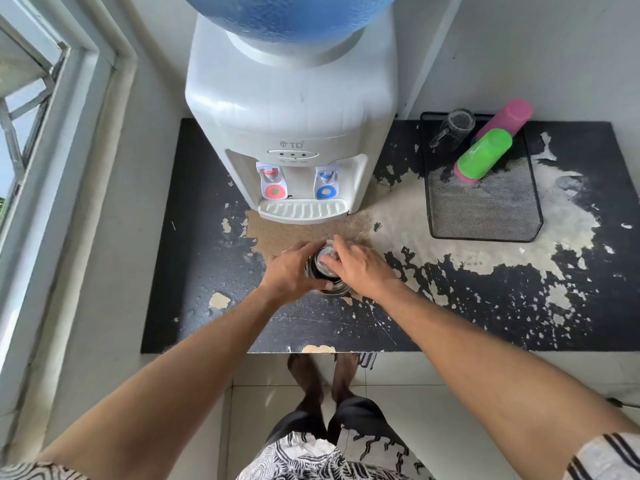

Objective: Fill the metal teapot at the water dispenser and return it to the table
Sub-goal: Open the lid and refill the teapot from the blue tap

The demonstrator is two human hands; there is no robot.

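The metal teapot (325,271) stands on the worn black table (207,271), a short way in front of the white water dispenser (294,109). My left hand (291,271) wraps around the pot's left side. My right hand (360,268) rests over its top from the right, fingertips on the shiny lid. Most of the teapot is hidden under both hands. The dispenser has a red tap (275,180) on the left, a blue tap (325,181) on the right and a drip tray (303,209) below them.
A black mesh tray (485,216) at the back right holds a clear glass mug (453,128), a green cup (485,154) and a pink cup (509,117). A window frame (59,168) runs along the left. My bare feet (322,379) stand on white tiles under the table's front edge.
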